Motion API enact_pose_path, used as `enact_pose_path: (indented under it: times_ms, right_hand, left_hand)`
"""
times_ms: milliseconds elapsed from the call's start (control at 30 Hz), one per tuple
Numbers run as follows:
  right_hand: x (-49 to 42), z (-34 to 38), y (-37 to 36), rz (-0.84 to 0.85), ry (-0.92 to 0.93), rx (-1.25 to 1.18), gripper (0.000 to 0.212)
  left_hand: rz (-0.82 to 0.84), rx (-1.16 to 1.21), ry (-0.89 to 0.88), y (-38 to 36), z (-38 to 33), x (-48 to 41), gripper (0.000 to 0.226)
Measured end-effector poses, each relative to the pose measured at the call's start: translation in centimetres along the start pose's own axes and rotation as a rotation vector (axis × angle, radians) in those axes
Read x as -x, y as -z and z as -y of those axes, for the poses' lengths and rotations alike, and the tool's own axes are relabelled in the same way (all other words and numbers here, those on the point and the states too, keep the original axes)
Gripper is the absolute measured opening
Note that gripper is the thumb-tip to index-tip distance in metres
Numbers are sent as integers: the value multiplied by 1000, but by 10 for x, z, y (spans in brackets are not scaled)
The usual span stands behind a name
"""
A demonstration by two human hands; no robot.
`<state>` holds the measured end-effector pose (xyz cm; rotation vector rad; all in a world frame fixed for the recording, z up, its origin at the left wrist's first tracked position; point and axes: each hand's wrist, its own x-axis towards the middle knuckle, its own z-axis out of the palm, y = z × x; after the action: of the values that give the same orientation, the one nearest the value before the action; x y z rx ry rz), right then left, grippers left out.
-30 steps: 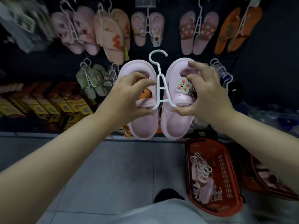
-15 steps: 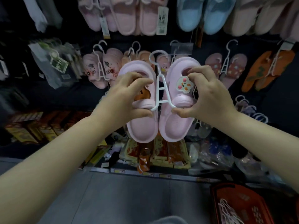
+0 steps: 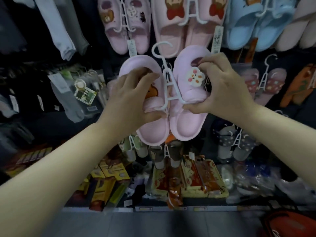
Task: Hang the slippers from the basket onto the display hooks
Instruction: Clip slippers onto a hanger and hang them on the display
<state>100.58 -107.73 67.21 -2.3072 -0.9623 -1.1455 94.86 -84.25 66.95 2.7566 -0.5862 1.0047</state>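
While both hands hold the pair of pink slippers [image 3: 186, 127] up before the display wall, the left hand [image 3: 130, 98] curls round one slipper, half hiding its orange charm. The right hand [image 3: 222, 89] pinches the other beside the bunny charm [image 3: 194, 76]. Whether the white hanger [image 3: 166, 72] has caught a peg cannot be told. Only a blurred corner of the red basket [image 3: 290, 223] shows.

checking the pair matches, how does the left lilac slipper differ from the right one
The left slipper has an orange charm, partly behind the left hand; the right slipper has a white bunny charm. The left slipper sits lower than the right slipper. Both are lilac, on one white hanger.
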Motion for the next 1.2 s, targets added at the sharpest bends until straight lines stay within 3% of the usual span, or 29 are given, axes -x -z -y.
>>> enact_pose_path:
  times_ms: [333,800,1200]
  right_hand:
    - [-89,48,-48,-89,-73,41,88]
    - [-223,11,-94,-230,23,21,88]
    - [-283,4,-162,-153,27,15,87]
  left_hand:
    - [-101,52,-131,41,110,-38,85]
    - [-371,-52,-125,35,197,-146,68]
    - [-300,-87,-119,17,281,-178,59]
